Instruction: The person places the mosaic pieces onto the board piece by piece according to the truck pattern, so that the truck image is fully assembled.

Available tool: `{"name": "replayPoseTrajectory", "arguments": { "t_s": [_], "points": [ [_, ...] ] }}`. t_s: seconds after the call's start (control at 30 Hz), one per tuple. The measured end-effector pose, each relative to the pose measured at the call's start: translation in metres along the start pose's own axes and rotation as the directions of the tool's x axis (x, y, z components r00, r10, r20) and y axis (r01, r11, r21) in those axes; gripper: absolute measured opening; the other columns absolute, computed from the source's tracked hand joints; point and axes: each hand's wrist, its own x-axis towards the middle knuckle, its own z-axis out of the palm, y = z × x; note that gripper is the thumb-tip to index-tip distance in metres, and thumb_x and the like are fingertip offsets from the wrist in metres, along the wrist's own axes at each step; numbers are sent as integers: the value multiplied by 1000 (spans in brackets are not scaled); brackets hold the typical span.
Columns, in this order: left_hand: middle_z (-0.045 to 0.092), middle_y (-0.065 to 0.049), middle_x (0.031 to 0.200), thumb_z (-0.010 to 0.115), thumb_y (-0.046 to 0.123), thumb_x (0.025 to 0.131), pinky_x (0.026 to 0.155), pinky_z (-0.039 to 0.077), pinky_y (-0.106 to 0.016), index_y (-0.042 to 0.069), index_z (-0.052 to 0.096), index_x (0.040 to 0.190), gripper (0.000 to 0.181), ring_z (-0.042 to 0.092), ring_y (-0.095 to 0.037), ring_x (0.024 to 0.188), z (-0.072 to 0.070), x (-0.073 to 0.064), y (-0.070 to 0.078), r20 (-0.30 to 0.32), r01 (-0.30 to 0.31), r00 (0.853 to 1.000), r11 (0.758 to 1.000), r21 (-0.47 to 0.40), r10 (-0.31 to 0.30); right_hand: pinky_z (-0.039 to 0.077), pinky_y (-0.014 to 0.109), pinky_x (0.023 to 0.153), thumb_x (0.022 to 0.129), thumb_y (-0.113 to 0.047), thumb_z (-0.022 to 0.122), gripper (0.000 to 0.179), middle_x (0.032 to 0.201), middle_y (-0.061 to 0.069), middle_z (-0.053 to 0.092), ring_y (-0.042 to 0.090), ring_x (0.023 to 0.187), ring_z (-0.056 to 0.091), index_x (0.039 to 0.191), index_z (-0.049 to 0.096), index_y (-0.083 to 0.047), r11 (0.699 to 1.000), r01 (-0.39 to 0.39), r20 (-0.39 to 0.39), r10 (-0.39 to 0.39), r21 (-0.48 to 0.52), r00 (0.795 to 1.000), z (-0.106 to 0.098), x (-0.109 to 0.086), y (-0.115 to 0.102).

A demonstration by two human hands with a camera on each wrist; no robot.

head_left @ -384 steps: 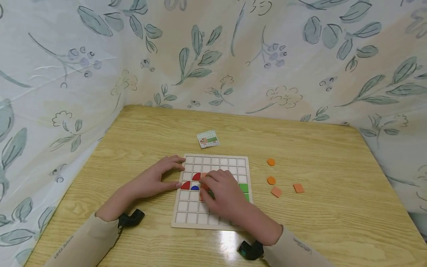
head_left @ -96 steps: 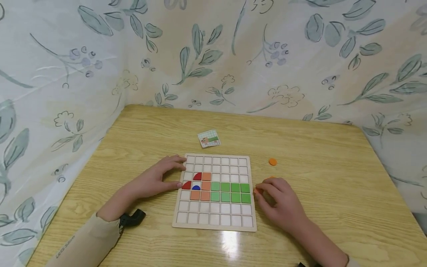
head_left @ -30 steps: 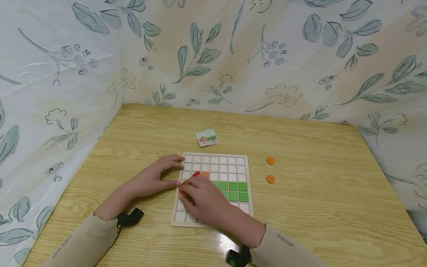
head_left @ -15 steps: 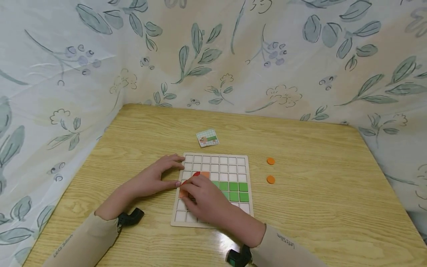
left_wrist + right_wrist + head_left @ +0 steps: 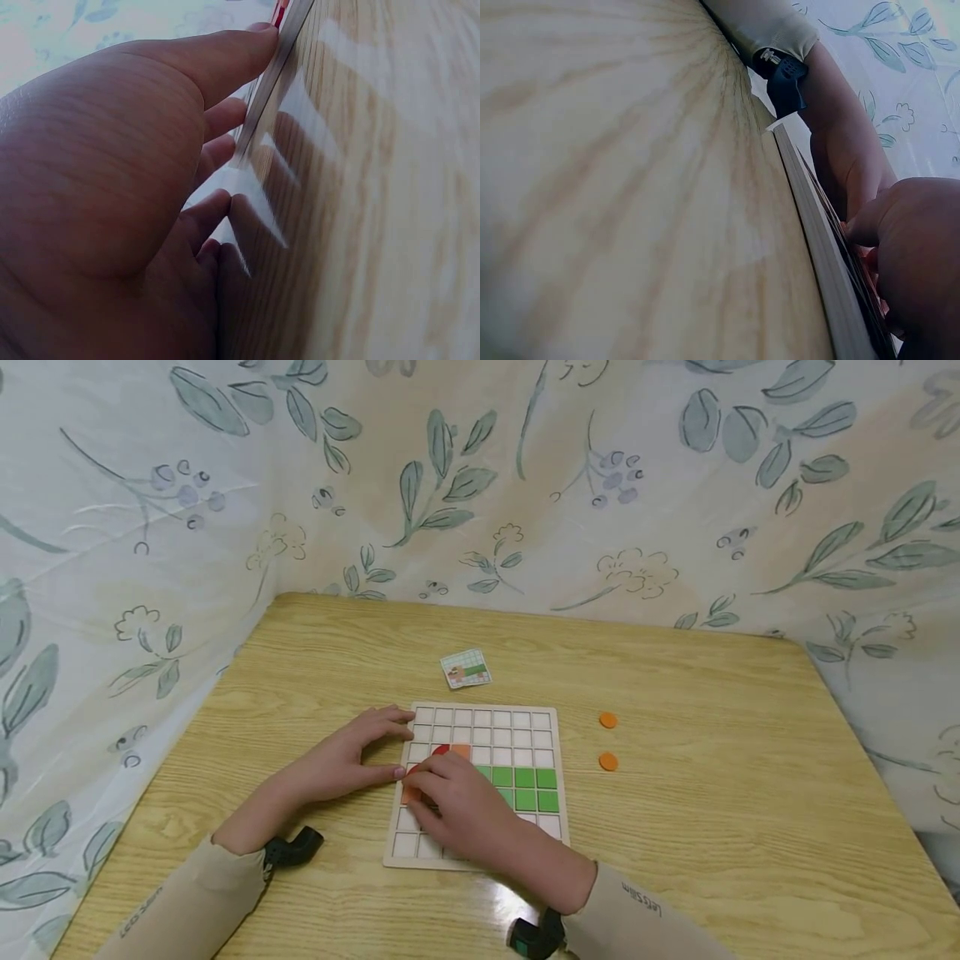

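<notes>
In the head view a wooden grid board (image 5: 480, 867) lies flat, with green square tiles (image 5: 536, 789) in two rows on its right. My right hand (image 5: 468, 810) reaches across it, fingers curled and fingertips on an orange square tile (image 5: 408, 796) at the left column. Whether that tile sits fully in its cell is hidden. Near it a red quarter-circle tile (image 5: 441, 750) and another orange square tile (image 5: 461, 752) show partly. My left hand (image 5: 341, 764) rests on the table, its thumb and extended fingers touching the board's left edge.
Two orange round tiles (image 5: 608, 720) lie on the table right of the board. A small picture card (image 5: 465, 669) showing a coloured grid pattern lies behind it. Floral cloth (image 5: 480, 485) hangs along the table's back and left sides.
Since 3.2 s ago my right hand has carried the orange square tile from right of the board to its left column. Over the last second it hardly moves. My left hand stays put.
</notes>
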Motion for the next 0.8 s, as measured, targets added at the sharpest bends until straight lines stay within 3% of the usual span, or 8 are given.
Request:
{"name": "replayPoseTrajectory", "arguments": {
  "t_s": [0.4, 0.63, 0.8],
  "points": [
    [45, 0, 170, 85, 32, 99, 128, 25, -64, 18, 68, 143, 49, 28, -31, 163, -2, 0, 1, -4, -8, 1000, 1000, 4, 8, 54, 30, 102, 101, -16, 80, 20, 120, 3, 71, 19, 113, 65, 119, 79, -7, 998, -23, -5, 23, 57, 1000, -3, 0, 1],
    [44, 3, 170, 84, 35, 100, 128, 26, -62, 21, 68, 143, 48, 27, -29, 163, -1, 0, 1, 2, 6, 1000, 1000, 10, -6, 54, 29, 94, 100, -14, 80, 20, 112, -1, 69, 16, 105, 60, 119, 80, -8, 996, -38, -33, 41, 79, 999, -11, -6, 1],
    [43, 4, 171, 83, 36, 100, 128, 26, -61, 22, 68, 144, 48, 28, -28, 163, 0, 1, 0, 5, 15, 1000, 1000, 23, -15, 54, 35, 105, 100, -18, 81, 26, 118, 0, 73, 19, 116, 66, 124, 80, -8, 995, -77, -48, 81, 65, 996, -21, -13, 4]
  ]
}}
